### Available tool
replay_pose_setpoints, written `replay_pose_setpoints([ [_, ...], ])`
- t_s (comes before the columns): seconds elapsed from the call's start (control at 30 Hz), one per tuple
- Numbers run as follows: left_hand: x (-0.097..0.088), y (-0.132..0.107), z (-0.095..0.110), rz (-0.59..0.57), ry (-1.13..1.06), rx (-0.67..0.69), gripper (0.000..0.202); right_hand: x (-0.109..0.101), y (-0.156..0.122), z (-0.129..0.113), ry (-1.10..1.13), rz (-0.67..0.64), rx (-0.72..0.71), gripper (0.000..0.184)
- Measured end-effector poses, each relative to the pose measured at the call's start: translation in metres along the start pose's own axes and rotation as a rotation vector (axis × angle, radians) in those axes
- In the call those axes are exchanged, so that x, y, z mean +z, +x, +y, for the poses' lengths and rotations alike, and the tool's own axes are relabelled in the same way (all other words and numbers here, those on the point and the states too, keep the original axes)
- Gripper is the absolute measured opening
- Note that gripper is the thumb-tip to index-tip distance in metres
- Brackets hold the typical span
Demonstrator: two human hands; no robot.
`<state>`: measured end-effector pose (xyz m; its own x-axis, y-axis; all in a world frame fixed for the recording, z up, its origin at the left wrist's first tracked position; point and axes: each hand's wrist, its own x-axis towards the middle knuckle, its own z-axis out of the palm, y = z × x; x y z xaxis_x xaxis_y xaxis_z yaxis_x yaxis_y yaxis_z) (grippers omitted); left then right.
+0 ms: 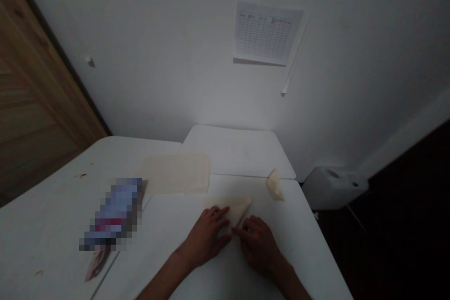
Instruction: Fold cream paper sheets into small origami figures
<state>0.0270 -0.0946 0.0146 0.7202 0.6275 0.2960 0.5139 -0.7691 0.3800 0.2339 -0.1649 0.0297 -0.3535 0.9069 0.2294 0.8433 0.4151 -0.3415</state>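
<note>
A pale cream sheet of paper [239, 207], folded to a pointed shape, lies on the white table under my hands. My left hand [210, 232] rests on its left part, fingers stretched out and pressing it down. At its lower right edge is my right hand [256, 243], with the index finger reaching to the paper and the other fingers curled in. Part of the sheet is hidden by the hands. Beyond my right hand stands a small folded paper piece [275, 185] with slanted faces. A stack of flat cream sheets [176, 173] lies to the left.
A pixelated blue and red item [114, 213] lies on the left of the table, with a pinkish object [94, 262] at its lower end. Seams run between the table sections [239, 150]. A printed chart [269, 33] hangs on the wall. A white container [332, 187] stands right of the table.
</note>
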Motion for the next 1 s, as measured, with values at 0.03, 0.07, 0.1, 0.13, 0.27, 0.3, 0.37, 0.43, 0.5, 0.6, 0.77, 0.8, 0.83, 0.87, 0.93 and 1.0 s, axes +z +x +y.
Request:
replay_pose_setpoints([
  [0.03,-0.001,0.001,0.000,0.000,-0.001,-0.001,0.023,-0.001,0.001,-0.002,0.011,-0.025,-0.007,0.034],
  [0.07,-0.002,0.002,0.000,-0.002,-0.002,-0.003,0.022,-0.001,0.002,-0.003,0.020,-0.044,-0.014,0.035],
  [0.1,-0.003,0.002,0.001,-0.007,-0.003,-0.006,0.021,-0.001,0.002,-0.004,0.028,-0.059,-0.018,0.036],
  [0.13,-0.005,0.003,0.001,-0.016,-0.004,-0.008,0.022,0.000,0.003,-0.005,0.036,-0.071,-0.018,0.037],
  [0.27,-0.010,0.003,0.003,-0.040,-0.031,-0.008,0.028,0.004,-0.001,-0.005,0.053,-0.078,0.004,0.043],
  [0.3,-0.011,0.003,0.003,-0.035,-0.038,-0.010,0.029,0.005,-0.002,-0.005,0.056,-0.076,0.003,0.044],
  [0.37,-0.012,0.003,0.004,-0.021,-0.048,-0.018,0.028,0.005,-0.003,-0.005,0.057,-0.068,0.003,0.046],
  [0.43,-0.012,0.004,0.005,-0.009,-0.055,-0.023,0.028,0.006,-0.003,-0.005,0.047,-0.061,0.019,0.044],
  [0.5,-0.013,0.005,0.005,-0.007,-0.061,-0.023,0.028,0.008,-0.003,-0.006,0.021,-0.053,0.050,0.040],
  [0.6,-0.014,0.007,0.006,-0.039,-0.061,-0.028,0.029,0.014,-0.004,-0.009,-0.031,-0.033,0.092,0.036],
  [0.77,-0.014,0.006,0.006,-0.091,-0.054,-0.054,0.031,0.023,-0.006,-0.008,-0.086,0.007,0.145,0.039],
  [0.8,-0.014,0.006,0.005,-0.097,-0.055,-0.055,0.034,0.023,-0.006,-0.007,-0.097,0.012,0.159,0.039],
  [0.83,-0.013,0.006,0.005,-0.102,-0.056,-0.058,0.035,0.023,-0.006,-0.006,-0.108,0.014,0.174,0.039],
  [0.87,-0.013,0.005,0.005,-0.105,-0.056,-0.062,0.036,0.023,-0.006,-0.004,-0.122,0.015,0.189,0.038],
  [0.93,-0.012,0.005,0.005,-0.105,-0.055,-0.067,0.036,0.022,-0.004,0.000,-0.147,0.016,0.213,0.037],
  [1.0,-0.011,0.005,0.005,-0.101,-0.051,-0.070,0.035,0.022,-0.003,0.004,-0.170,0.027,0.234,0.037],
])
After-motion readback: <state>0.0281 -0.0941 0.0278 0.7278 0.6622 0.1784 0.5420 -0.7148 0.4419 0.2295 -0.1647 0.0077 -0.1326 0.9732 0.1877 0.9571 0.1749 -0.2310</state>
